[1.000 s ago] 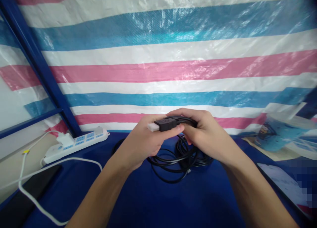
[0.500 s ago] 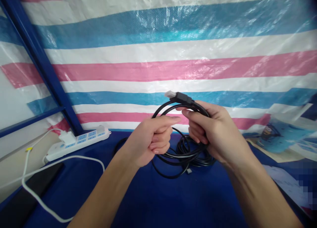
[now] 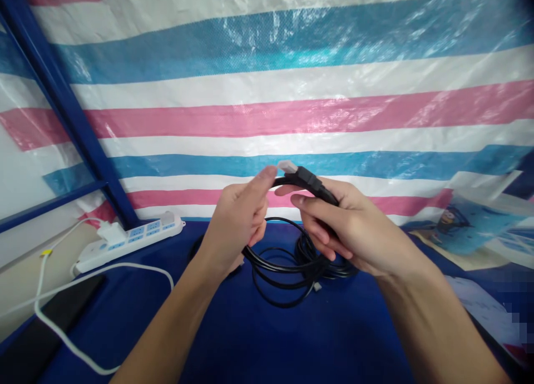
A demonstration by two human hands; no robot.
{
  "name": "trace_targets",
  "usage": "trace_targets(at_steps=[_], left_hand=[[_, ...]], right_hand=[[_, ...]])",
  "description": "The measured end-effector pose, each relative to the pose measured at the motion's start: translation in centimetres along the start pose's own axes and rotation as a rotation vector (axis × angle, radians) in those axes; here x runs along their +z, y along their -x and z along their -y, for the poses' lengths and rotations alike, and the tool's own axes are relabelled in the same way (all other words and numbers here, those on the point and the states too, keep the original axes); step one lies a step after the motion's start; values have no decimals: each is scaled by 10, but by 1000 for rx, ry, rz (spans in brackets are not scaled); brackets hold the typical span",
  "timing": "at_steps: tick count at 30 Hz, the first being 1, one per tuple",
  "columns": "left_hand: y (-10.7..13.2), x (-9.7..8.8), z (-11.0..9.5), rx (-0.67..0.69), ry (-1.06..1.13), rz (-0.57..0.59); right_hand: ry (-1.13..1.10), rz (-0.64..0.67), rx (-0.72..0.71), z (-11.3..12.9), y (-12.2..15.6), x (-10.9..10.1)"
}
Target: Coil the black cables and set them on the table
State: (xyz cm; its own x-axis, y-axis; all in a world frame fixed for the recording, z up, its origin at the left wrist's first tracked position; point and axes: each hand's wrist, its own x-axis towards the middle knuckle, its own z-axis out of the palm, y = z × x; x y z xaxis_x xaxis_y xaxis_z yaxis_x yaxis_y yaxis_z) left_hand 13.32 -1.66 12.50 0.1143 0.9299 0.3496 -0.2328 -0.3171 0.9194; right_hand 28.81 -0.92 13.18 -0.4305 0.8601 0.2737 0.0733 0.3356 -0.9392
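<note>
A black cable hangs in loose loops between my hands. My right hand is closed round the top of the loops, just behind the black plug with its pale metal-coloured tip. My left hand is closed on the left side of the loops, its thumb raised close to the plug's tip. The palm side of the left hand's grip is hidden. Below and behind the hands, more black cable lies coiled on the blue tabletop, with a small light connector end in front.
A white power strip with a white plug and white cord lies at left. Near it is a flat black object. A blue cup-like container stands at right. Behind hangs a striped plastic sheet, beside a blue metal post.
My left hand has gone from pointing its finger at the loops to closing on their left side, thumb raised. The right hand keeps its hold, and the plug has dipped slightly.
</note>
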Motion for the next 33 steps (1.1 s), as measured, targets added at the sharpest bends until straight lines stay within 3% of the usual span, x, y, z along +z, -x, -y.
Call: trace_targets(at_steps=[4, 7, 10, 12, 15, 20, 24, 28, 33], left_hand=[[0, -6, -4, -157, 20, 132], [3, -8, -6, -273, -199, 330], [5, -10, -8, -349, -424, 567], [5, -11, -10, -390, -487, 639], [6, -12, -13, -358, -437, 591], [11, -15, -25, -131, -114, 359], [13, -18, -29, -104, 72, 351], [11, -20, -26, -197, 39, 395], [14, -15, -25, -256, -306, 433]], right_hand=[[241, -3, -146, -2, -1, -1], [603, 0, -254, -4, -2, -1], [922, -8, -210, -7, 1, 3], [1013, 3, -195, -9, 2, 6], [889, 5, -238, -8, 4, 7], [246, -103, -264, 3, 7, 3], [-79, -79, -292, 7, 10, 4], [53, -162, -395, 5, 12, 3], [453, 151, -479, 8, 13, 5]])
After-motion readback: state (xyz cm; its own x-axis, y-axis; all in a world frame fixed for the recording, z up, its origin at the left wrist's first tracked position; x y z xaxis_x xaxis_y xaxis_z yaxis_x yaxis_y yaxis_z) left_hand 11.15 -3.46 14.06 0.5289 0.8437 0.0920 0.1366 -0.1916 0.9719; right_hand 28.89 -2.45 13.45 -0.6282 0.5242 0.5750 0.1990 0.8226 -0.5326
